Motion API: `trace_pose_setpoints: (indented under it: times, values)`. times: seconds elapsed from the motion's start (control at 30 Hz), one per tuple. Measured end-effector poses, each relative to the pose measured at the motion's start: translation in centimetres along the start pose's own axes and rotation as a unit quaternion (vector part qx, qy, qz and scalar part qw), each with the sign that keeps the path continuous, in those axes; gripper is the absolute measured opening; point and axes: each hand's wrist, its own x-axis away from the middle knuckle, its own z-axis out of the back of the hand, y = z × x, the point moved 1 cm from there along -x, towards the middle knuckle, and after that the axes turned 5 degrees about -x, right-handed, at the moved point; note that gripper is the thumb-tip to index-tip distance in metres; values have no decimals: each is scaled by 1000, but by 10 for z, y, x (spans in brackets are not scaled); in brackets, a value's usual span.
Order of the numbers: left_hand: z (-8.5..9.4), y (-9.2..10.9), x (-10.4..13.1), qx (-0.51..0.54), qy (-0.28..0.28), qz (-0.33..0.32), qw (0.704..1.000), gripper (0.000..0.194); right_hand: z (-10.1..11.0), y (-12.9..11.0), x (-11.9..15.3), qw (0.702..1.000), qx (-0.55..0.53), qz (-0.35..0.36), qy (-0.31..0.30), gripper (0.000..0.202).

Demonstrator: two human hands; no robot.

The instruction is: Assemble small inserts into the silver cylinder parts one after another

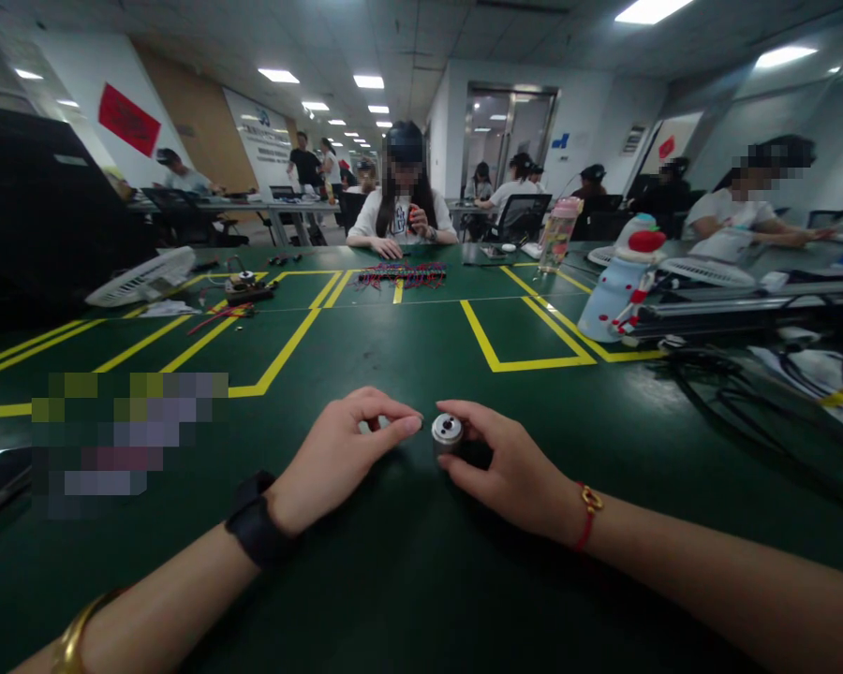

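A small silver metal cylinder [448, 432] stands upright on the green table, with dark holes in its top face. The thumb and fingers of my right hand [498, 459] are closed around its right side. Just left of the cylinder, my left hand [355, 435] is in a pinch, thumb against forefinger. A tiny dark piece seems to show at those fingertips, too small to name. A narrow gap separates the left fingertips from the cylinder.
The green table [365, 346] carries yellow tape lines. Bundled red and dark wires [402, 273] lie ahead, near a seated person [402, 215]. On the right are a blue bottle [608, 295], a pink-lidded bottle [560, 234] and black cables [717, 402]; a white fan [144, 276] lies left.
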Motion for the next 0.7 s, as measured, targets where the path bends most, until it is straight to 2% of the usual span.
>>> trace_pose_setpoints:
  times: [0.1, 0.23, 0.3, 0.37, 0.43, 0.5, 0.53, 0.6, 0.63, 0.7]
  values:
    - [-9, -11, 3, -62, -45, -25, 997, 20, 0, -1, 0, 1000, 4, 6, 6, 48]
    - [-19, -14, 3, -106, -48, -42, 992, 19, -2, -3, 1, 1000, -11, 0, 7, 46]
    - [-17, -14, 3, -82, -57, -32, 995, 22, 2, -2, 0, 999, -38, -18, 5, 45]
    - [-9, -15, 5, -52, -58, -14, 997, 28, 16, 3, -1, 996, -69, -57, 22, 47]
    - [6, -21, 10, -36, -43, 14, 998, 32, 44, 15, 2, 990, -60, -111, 69, 50]
    - [23, -32, 17, -33, -12, 56, 998, 34, 85, 34, 11, 976, 18, -167, 142, 54]
    - [31, -39, 20, -33, 8, 85, 996, 35, 108, 46, 18, 962, 82, -192, 178, 54]
    - [43, -54, 27, -19, 37, 149, 988, 39, 154, 71, 35, 916, 222, -237, 236, 52]
    - [47, -61, 29, -12, 54, 166, 985, 42, 173, 82, 44, 891, 276, -265, 246, 52]
    - [49, -70, 32, 5, 85, 182, 980, 44, 199, 99, 58, 860, 326, -308, 243, 53]
